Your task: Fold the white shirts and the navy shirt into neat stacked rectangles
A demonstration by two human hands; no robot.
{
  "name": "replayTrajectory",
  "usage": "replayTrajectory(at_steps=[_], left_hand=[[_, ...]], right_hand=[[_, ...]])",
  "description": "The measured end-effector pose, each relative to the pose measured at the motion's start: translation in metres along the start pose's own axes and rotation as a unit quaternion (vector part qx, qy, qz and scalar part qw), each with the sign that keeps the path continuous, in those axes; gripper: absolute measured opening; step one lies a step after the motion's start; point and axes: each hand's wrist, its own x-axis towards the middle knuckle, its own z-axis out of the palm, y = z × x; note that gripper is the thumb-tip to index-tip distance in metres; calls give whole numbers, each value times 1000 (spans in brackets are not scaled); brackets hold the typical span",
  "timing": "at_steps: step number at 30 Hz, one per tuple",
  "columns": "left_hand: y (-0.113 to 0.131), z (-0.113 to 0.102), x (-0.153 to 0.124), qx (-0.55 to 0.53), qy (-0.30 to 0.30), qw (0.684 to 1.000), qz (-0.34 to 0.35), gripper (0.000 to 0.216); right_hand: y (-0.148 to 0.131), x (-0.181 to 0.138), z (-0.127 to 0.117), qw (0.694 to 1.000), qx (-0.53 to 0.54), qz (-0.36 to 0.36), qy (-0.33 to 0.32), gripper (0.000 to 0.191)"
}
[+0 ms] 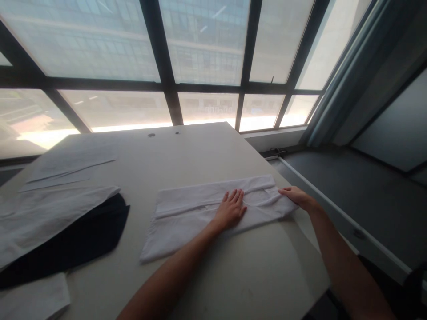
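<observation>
A white garment, folded into a long strip, lies across the middle of the pale table. My left hand rests flat on it with fingers stretched out, just right of the strip's middle. My right hand lies on the garment's right end near the table's right edge, fingers extended and pressing the cloth down. Neither hand grips anything.
A dark garment under white cloth sits at the left. More white sheets lie at the back left, and white fabric at the near left corner. Large windows rise behind the table; the floor drops away on the right.
</observation>
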Motion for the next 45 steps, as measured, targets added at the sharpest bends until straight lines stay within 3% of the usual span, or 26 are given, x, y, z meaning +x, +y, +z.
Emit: replayTrajectory(at_steps=[3,5,10,16,21,24,27,30,34,37,40,43,45], left_hand=[[0,-1,0,-2,-3,1000,0,63],[0,-1,0,-4,-3,1000,-2,63],[0,-1,1,-15,-3,1000,-2,63],[1,-1,1,-43,11,999,-1,60],[-1,0,3,-131,54,990,-18,59],[-5,1,9,-246,121,959,-63,59],[-13,0,16,-403,206,884,-121,58],[-23,-3,20,-517,219,812,-157,59],[-35,-9,21,-512,203,798,-244,41],[-37,-10,22,-490,179,806,-281,48],[-36,-8,23,-474,167,818,-278,61],[-35,-9,25,-458,167,828,-278,62],[-35,-11,26,-431,158,843,-282,61]], right_hand=[[-12,-5,-2,987,102,14,-124,39],[-20,-11,-1,980,134,7,-149,43],[-44,-29,1,983,139,-35,-116,54],[-72,-41,15,995,91,-40,-22,77],[-101,-57,47,997,-6,-80,10,72],[-118,-66,77,984,-121,-131,24,68],[-127,-74,118,946,-262,-180,60,66],[-127,-83,163,912,-352,-201,63,58],[-117,-95,202,907,-337,-251,-20,44],[-104,-99,198,918,-241,-312,-32,36],[-84,-95,174,917,-169,-361,33,35],[-56,-89,150,905,-174,-371,112,37],[-37,-85,143,901,-206,-363,120,42]])
